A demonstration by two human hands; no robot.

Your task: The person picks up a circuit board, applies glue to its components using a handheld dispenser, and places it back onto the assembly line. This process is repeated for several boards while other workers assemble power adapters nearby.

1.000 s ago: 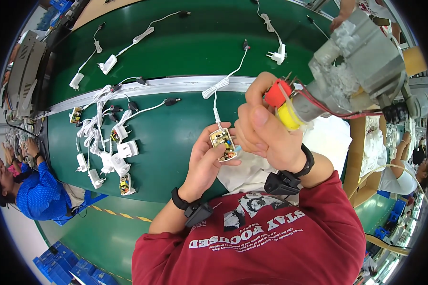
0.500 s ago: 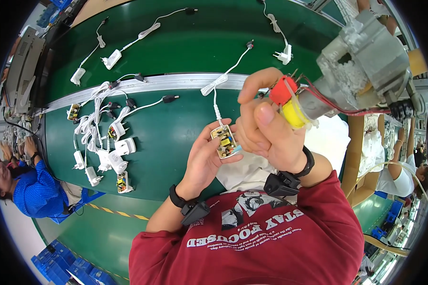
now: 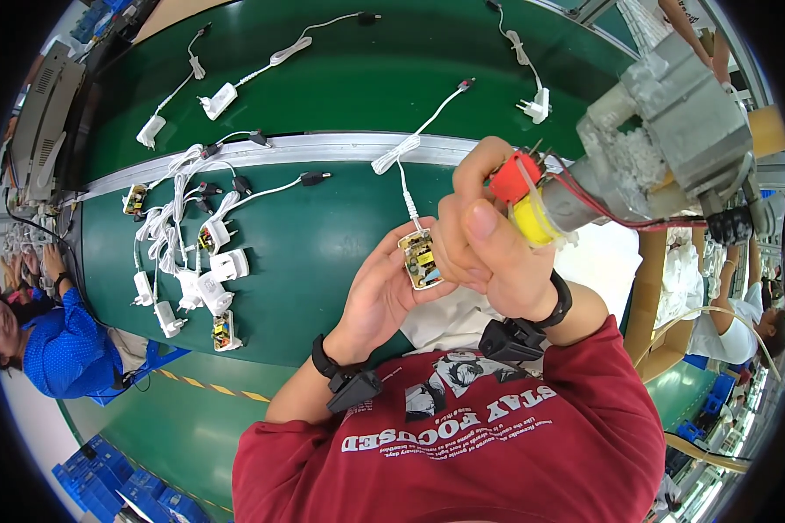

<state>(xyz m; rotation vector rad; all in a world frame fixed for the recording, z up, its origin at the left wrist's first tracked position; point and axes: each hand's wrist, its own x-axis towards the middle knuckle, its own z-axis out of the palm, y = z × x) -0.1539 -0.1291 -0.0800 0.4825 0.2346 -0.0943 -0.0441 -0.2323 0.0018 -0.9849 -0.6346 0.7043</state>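
My left hand (image 3: 379, 292) is closed around the edges of an open white power adapter shell with its circuit board (image 3: 419, 259) facing up. A white cable (image 3: 397, 157) runs from the adapter over the metal rail to the far belt. My right hand (image 3: 493, 240) is wrapped round what looks like a hot-glue gun (image 3: 615, 131), a grey metal body crusted with whitish lumps, with red and yellow parts and red wires by my fingers. Its grip is hidden by the hand. Something light blue shows at the board beside my right fingers.
On the green table at left lies a heap of white adapters (image 3: 209, 292) with tangled cables, some with boards exposed. More corded adapters (image 3: 219, 101) lie on the green belt beyond the metal rail (image 3: 323, 146). A cardboard box (image 3: 663, 322) stands at right. A person in blue (image 3: 74, 349) sits at left.
My left hand and the adapter have shifted slightly right and down, closer to my right fingers. The adapters on the far belt have moved a little to the right.
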